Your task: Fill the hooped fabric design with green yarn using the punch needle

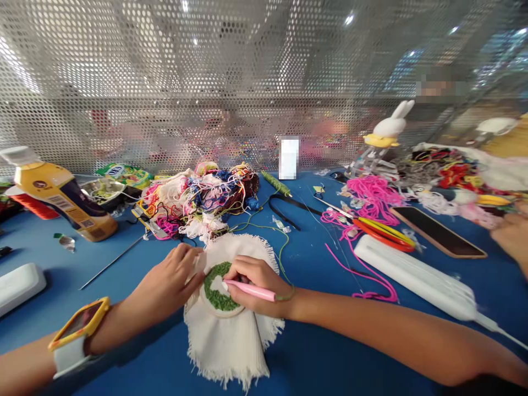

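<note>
A white fringed cloth (pixel 226 346) is stretched in a round embroidery hoop (pixel 225 315). Dense green yarn loops (pixel 218 301) cover much of the hooped area around a bare white patch. My left hand (pixel 175 275) grips the hoop's left edge, a watch on its wrist. Pinched in my right hand (pixel 258 275) is a pink punch needle (pixel 258 291), slanting with its tip end over the white patch; the tip itself is too small to make out. Green yarn (pixel 281 256) trails from the tool's back end across the table to a green yarn bundle (pixel 275 183).
Tangled yarn (pixel 214 192) heaps behind the hoop. A bottle (pixel 61 192) leans at left near a thin metal rod (pixel 113 261). To the right lie pink yarn (pixel 373 198), scissors (pixel 383 232), a phone (pixel 439 231) and a white corded device (pixel 416 278). Another person's hand (pixel 511 236) shows far right.
</note>
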The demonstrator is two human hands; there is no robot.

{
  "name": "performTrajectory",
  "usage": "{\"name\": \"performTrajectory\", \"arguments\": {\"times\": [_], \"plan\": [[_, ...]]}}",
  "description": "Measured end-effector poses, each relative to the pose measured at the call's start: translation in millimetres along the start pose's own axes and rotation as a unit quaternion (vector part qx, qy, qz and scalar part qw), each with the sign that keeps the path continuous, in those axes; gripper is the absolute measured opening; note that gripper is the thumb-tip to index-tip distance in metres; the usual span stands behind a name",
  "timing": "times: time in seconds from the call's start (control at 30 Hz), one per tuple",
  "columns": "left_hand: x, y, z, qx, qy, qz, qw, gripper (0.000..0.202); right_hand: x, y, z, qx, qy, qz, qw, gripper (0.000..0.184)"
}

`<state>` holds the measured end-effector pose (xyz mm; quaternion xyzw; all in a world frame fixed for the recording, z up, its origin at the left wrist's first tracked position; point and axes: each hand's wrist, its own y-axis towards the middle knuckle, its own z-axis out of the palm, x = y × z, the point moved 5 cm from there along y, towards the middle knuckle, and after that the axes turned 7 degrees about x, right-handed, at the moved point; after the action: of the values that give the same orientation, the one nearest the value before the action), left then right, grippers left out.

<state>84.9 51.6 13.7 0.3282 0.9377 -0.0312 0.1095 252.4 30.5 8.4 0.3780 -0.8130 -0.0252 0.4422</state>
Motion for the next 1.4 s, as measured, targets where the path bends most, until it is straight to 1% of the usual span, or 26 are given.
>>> {"name": "performTrajectory", "arguments": {"times": [0.03, 0.07, 0.1, 0.17, 0.23, 0.27, 0.33, 0.37, 0.4, 0.5, 0.53, 0.57, 0.63, 0.7, 0.73, 0.8, 0.83, 0.93, 1.0, 1.07, 1.13, 1.17, 1.23, 1.33, 1.4], "plan": [[6, -2, 3.9, 0.01, -0.075, -0.023, 0.997, 0.038, 1, 0, 0, -0.001, -0.003, -0.001, 1.0, 0.008], [10, -1, 6.7, 0.022, -0.151, -0.053, 0.987, 0.041, 2, 0, -1, -0.002, -0.008, -0.002, 1.0, 0.008], [12, 1, 8.5, 0.037, -0.226, -0.085, 0.97, 0.045, 3, -1, -2, -0.005, -0.015, -0.004, 1.0, 0.007], [9, 5, 9.5, 0.082, -0.36, -0.132, 0.92, 0.051, 6, -3, -3, -0.008, -0.029, -0.017, 0.999, 0.006], [-1, 8, 8.3, 0.14, -0.457, -0.137, 0.868, 0.049, 10, -7, -3, -0.008, -0.045, -0.045, 0.998, 0.005], [-7, 9, 7.5, 0.166, -0.485, -0.129, 0.849, 0.044, 12, -9, -2, -0.008, -0.05, -0.057, 0.997, 0.004], [-15, 8, 7.5, 0.197, -0.512, -0.111, 0.828, 0.036, 16, -13, -3, -0.013, -0.053, -0.065, 0.996, 0.004], [-17, 8, 8.8, 0.2, -0.516, -0.106, 0.826, 0.036, 17, -15, -3, -0.019, -0.053, -0.062, 0.996, 0.004], [-18, 7, 10.2, 0.19, -0.516, -0.103, 0.829, 0.036, 19, -17, -4, -0.025, -0.052, -0.058, 0.997, 0.005], [-17, 6, 11.9, 0.114, -0.505, -0.091, 0.851, 0.034, 24, -22, -7, -0.039, -0.043, -0.032, 0.998, 0.004], [-18, 6, 12.1, 0.095, -0.507, -0.088, 0.852, 0.034, 26, -23, -9, -0.042, -0.038, -0.016, 0.998, 0.004], [-19, 5, 13.1, 0.09, -0.514, -0.089, 0.848, 0.034, 26, -25, -10, -0.044, -0.032, 0.0, 0.998, 0.004], [-22, 3, 16.6, 0.105, -0.541, -0.108, 0.828, 0.039, 27, -27, -11, -0.05, -0.021, 0.016, 0.998, 0.005], [-25, 3, 19.0, 0.108, -0.579, -0.122, 0.799, 0.046, 28, -29, -11, -0.058, -0.019, -0.003, 0.998, 0.006], [-27, 4, 19.7, 0.102, -0.596, -0.118, 0.788, 0.049, 28, -30, -11, -0.062, -0.023, -0.017, 0.998, 0.007], [-27, 6, 21.5, 0.09, -0.618, -0.098, 0.775, 0.048, 27, -31, -10, -0.068, -0.036, -0.031, 0.997, 0.008], [-26, 6, 23.2, 0.088, -0.619, -0.091, 0.775, 0.047, 26, -31, -9, -0.068, -0.042, -0.029, 0.996, 0.008], [-18, 5, 27.9, 0.063, -0.594, -0.094, 0.796, 0.043, 23, -30, -7, -0.061, -0.046, 0.0, 0.997, 0.009], [-14, 2, 29.5, 0.051, -0.585, -0.088, 0.805, 0.041, 24, -30, -6, -0.061, -0.046, 0.011, 0.997, 0.01], [-17, -2, 31.3, 0.068, -0.591, -0.066, 0.801, 0.041, 26, -30, -5, -0.056, -0.046, 0.02, 0.997, 0.011], [-23, -5, 32.2, 0.093, -0.604, -0.044, 0.79, 0.042, 28, -30, -5, -0.05, -0.042, 0.037, 0.997, 0.011], [-25, -5, 31.7, 0.096, -0.612, -0.039, 0.784, 0.043, 28, -30, -5, -0.045, -0.036, 0.048, 0.997, 0.011], [-27, -6, 28.6, 0.077, -0.621, -0.039, 0.779, 0.044, 29, -31, -5, -0.04, -0.024, 0.051, 0.998, 0.011], [-23, -5, 21.6, 0.019, -0.623, -0.063, 0.779, 0.042, 31, -33, -5, -0.04, -0.015, 0.01, 0.999, 0.013], [-19, -4, 19.0, 0.004, -0.627, -0.089, 0.774, 0.042, 29, -35, -5, -0.041, -0.004, 0.001, 0.999, 0.014]]}}
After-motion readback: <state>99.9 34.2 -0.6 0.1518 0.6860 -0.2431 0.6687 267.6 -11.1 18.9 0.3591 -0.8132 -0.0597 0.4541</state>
